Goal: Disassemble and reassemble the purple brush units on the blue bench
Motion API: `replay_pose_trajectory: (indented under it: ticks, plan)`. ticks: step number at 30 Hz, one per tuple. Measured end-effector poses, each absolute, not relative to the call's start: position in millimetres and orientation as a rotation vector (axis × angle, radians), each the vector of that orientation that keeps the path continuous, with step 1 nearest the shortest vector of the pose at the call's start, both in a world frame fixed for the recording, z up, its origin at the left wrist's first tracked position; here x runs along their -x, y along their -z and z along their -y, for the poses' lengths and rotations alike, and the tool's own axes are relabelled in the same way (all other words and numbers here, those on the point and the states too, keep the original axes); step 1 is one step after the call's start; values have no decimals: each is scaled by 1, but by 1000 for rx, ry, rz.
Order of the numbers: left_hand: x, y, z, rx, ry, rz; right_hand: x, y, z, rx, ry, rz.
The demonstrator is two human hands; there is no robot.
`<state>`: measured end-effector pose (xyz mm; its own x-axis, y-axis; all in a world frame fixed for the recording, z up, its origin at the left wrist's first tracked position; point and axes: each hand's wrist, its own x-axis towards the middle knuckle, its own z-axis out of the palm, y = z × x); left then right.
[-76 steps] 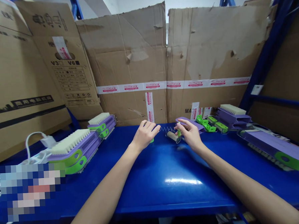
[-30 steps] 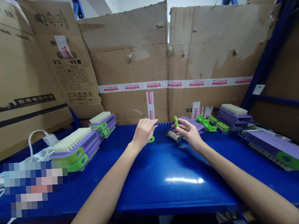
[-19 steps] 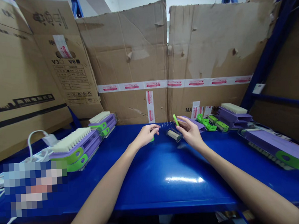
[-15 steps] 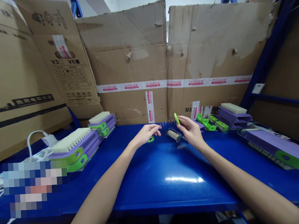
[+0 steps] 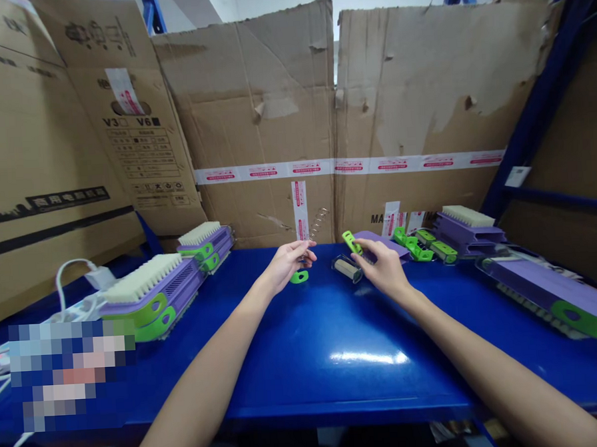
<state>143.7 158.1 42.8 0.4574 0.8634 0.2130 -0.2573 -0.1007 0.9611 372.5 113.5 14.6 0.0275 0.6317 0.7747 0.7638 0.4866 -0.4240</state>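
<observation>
My left hand (image 5: 289, 262) pinches a thin metal coil spring (image 5: 320, 223) that rises tilted to the upper right from the fingertips. Just below that hand, a green plastic piece with a hole (image 5: 300, 277) lies on the blue table (image 5: 305, 356). Held between thumb and fingers of my right hand (image 5: 385, 265) is a small light-green plastic part with holes (image 5: 350, 241), tilted. A clear part with a beige block inside (image 5: 347, 269) rests on the table between the hands. Behind the right fingers lies a flat purple piece (image 5: 381, 242), partly hidden.
Purple-and-green brushes with pale bristles (image 5: 149, 291) are stacked at left, with more brushes (image 5: 204, 245) behind. Several green parts (image 5: 422, 244) lie at back right, beside purple housings (image 5: 466, 231) and a long brush (image 5: 557, 290). Cardboard (image 5: 253, 119) walls the back; white cables (image 5: 61, 282) run at left.
The spring, stretched level between the hands before, now points up from my left hand alone. My right hand has tilted the light-green part, turning its holed face into view.
</observation>
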Motion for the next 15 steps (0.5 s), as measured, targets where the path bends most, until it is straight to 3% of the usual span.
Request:
replay_pose_trajectory:
  ticks: [8, 15]
  plan:
    - [-145, -42, -158, -1379, -1068, -671, -364, -15, -107, 1612, 127, 2034]
    - [-145, -41, -160, -1411, -1075, -705, -363, -15, -104, 1683, 167, 2082]
